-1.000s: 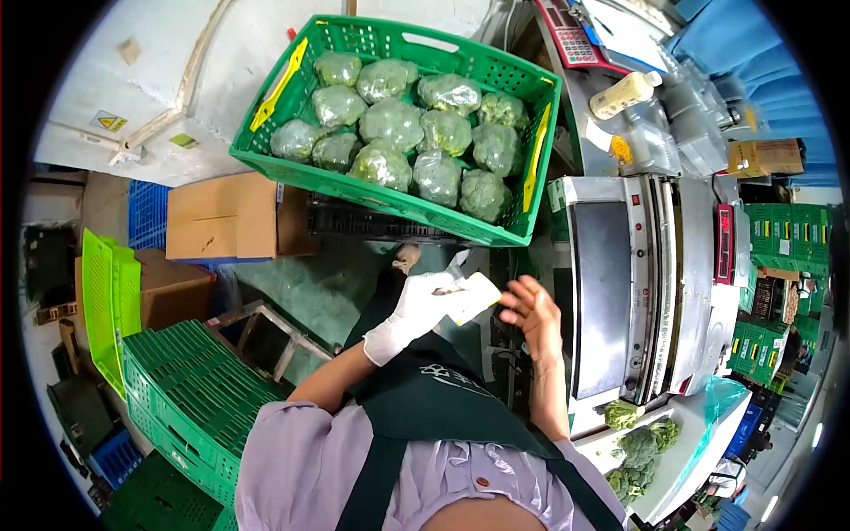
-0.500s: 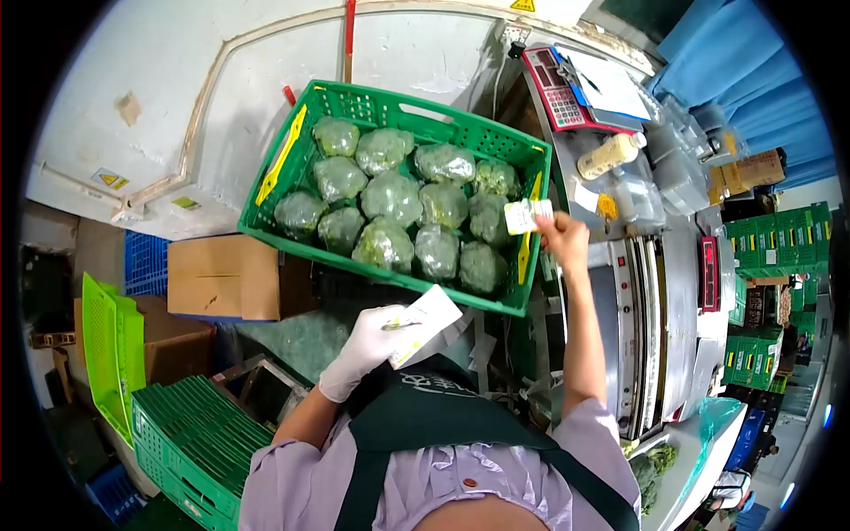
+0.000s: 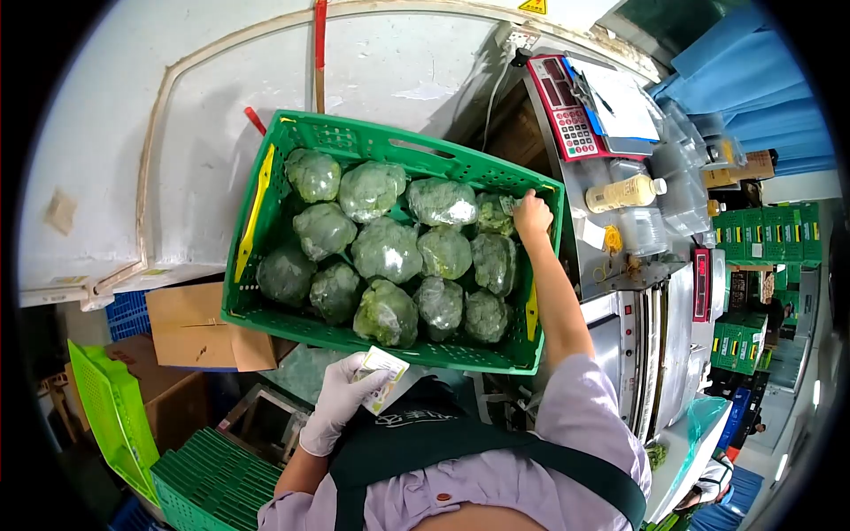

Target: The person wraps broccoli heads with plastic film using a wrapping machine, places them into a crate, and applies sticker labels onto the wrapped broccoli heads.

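Observation:
A green plastic crate holds several heads of broccoli, each wrapped in clear film. My right hand, bare, reaches into its far right corner with the fingers closed at a wrapped broccoli head. A small pale label partly shows at those fingertips; the hand hides the rest. Just outside the near side of the crate, my left hand in a white glove is shut on a small stack of printed labels, their white and green faces showing.
On the right-hand counter are a red scale, a clipboard, a bottle and clear plastic tubs. Cardboard boxes and stacked green crates stand at the left. A wrapping machine is at my right.
My right hand has carried its label up and inward to the broccoli in the far right corner. My left hand has drawn back leftward with the labels. The view has shifted, bringing the crate closer.

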The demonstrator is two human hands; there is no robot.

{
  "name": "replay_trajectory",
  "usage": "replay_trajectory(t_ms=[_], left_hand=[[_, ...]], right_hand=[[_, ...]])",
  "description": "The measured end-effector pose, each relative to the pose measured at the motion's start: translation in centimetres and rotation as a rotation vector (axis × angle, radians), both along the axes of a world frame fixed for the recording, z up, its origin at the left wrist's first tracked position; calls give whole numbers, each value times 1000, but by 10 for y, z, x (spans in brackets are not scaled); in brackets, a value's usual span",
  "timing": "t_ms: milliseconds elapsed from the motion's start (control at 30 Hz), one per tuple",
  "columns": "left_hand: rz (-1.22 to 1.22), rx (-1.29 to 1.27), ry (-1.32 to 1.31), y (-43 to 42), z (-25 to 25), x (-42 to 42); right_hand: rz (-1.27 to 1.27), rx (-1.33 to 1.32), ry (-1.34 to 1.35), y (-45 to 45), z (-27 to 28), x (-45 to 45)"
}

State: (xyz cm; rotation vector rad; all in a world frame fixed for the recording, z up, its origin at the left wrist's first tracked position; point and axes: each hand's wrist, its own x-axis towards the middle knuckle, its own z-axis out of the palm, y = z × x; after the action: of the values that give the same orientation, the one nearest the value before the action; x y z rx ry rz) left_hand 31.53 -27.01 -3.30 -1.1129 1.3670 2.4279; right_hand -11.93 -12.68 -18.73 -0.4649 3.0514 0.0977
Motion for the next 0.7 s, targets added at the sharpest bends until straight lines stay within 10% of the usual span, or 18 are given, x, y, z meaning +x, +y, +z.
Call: replay_trajectory(t_ms=[200, 267, 500, 567, 700], left_hand=[[-22, 52, 9, -13, 3, -12], [-22, 68, 12, -9, 3, -16], [-31, -79, 90, 9, 12, -22], [99, -92, 191, 20, 12, -28], [133, -402, 326, 38, 15, -45]], right_hand=[[236, -409, 347, -12, -9, 21], [220, -298, 283, -5, -75, 32], [160, -233, -45, -8, -28, 40], [282, -655, -119, -2, 10, 71], [445, -975, -1096, 19, 120, 185]])
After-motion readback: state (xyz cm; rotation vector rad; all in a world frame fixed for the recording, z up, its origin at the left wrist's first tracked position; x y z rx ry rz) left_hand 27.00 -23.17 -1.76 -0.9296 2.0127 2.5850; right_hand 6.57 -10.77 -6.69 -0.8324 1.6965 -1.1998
